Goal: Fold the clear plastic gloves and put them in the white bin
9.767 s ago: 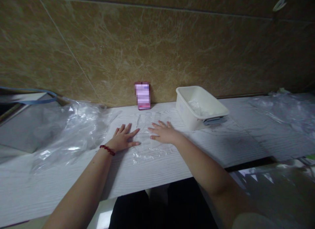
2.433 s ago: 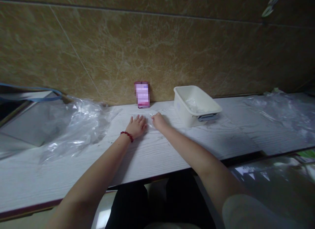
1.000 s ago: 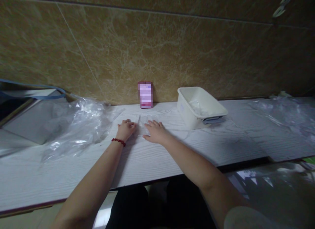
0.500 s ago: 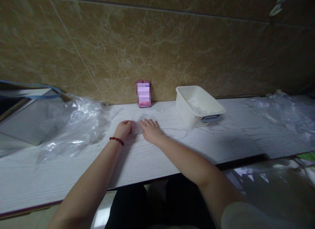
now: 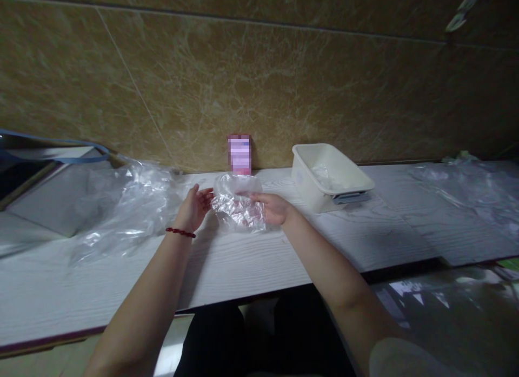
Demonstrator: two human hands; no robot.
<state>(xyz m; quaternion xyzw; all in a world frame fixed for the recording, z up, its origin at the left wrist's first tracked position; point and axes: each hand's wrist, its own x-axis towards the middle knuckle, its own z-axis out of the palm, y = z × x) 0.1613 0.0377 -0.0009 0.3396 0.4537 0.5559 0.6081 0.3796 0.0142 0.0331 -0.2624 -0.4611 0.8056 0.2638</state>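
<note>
A crinkled clear plastic bag (image 5: 240, 206) is held up over the pale wood-grain table (image 5: 235, 266), in front of the phone. My right hand (image 5: 272, 205) grips its right side, thumb on the near face and some fingers behind the film. At the bag's left edge is my left hand (image 5: 197, 205), palm turned inward and fingers apart; its fingertips come close to the plastic, and whether they touch it I cannot tell. A dark red bead bracelet (image 5: 180, 232) circles my left wrist.
A phone (image 5: 240, 152) leans on the brown marbled wall. Right of it stands a cream bin (image 5: 306, 177) with clear plastic inside. Loose clear plastic (image 5: 130, 204) lies at the left beside a white box (image 5: 44, 196); more plastic sheeting (image 5: 462, 185) lies far right.
The clear bag, lying flat under both hands before, is now lifted and puffed out. My right hand has moved right with it; my left hand has opened and turned its palm inward.
</note>
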